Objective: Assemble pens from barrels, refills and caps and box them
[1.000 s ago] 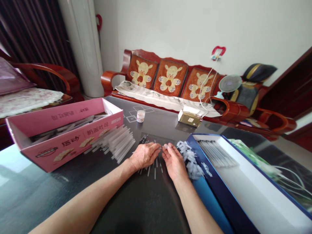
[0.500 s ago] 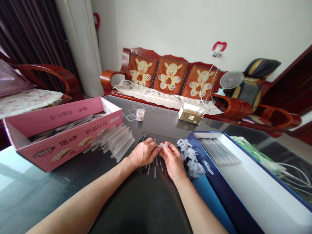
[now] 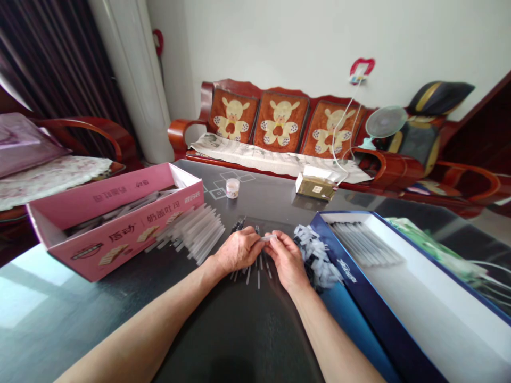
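Note:
Over the dark table, my left hand (image 3: pixel 240 250) and my right hand (image 3: pixel 286 261) meet, fingers closed on a small translucent plastic tube (image 3: pixel 269 238) held between them. Its ends are partly hidden by the fingers. Beneath the hands lie several thin sticks (image 3: pixel 258 275), some with dark parts. To the left of my left hand, a pile of long translucent tubes (image 3: pixel 205 234) leans out from the pink box (image 3: pixel 159 230). Close to my right hand is a heap of short whitish translucent pieces (image 3: pixel 311 247), beside the blue box (image 3: pixel 339 255).
Filled tubes with dark ends (image 3: pixel 365 244) lie in a row inside the blue box. A small white jar (image 3: pixel 232 189) and a tissue box (image 3: pixel 315 188) stand farther back. At right lies a green package (image 3: pixel 435 239) with white cables. A wooden sofa (image 3: pixel 187 130) stands beyond the table.
The view has shifted slightly, so everything appears a little farther right. Both hands keep nearly the same grip on the small tube.

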A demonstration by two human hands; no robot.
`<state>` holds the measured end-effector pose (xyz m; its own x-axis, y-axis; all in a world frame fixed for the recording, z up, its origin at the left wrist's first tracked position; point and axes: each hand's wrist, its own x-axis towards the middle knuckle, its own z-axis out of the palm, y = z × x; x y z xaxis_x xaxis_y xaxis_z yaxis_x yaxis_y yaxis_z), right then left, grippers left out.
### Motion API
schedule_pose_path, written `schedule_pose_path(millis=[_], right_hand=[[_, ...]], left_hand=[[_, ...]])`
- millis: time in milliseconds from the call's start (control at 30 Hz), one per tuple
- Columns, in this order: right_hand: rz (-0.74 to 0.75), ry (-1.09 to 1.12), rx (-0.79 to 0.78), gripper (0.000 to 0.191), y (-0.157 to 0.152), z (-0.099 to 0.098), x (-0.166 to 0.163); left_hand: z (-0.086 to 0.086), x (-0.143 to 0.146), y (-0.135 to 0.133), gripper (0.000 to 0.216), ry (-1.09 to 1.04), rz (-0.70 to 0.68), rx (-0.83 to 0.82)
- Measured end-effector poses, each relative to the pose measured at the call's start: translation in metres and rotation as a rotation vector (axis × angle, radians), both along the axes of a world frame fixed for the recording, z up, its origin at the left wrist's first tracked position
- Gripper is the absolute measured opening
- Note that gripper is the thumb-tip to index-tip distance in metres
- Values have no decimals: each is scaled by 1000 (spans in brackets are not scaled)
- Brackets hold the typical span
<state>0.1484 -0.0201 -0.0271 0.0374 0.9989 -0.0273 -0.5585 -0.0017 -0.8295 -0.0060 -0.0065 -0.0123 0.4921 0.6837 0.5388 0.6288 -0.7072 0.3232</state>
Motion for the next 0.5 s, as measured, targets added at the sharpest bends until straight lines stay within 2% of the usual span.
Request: schedule_pose_path(millis=[500], right_hand=[[0, -19, 43, 28, 0, -3, 0]], left_hand=[[0, 0, 1, 30, 7, 4, -30]])
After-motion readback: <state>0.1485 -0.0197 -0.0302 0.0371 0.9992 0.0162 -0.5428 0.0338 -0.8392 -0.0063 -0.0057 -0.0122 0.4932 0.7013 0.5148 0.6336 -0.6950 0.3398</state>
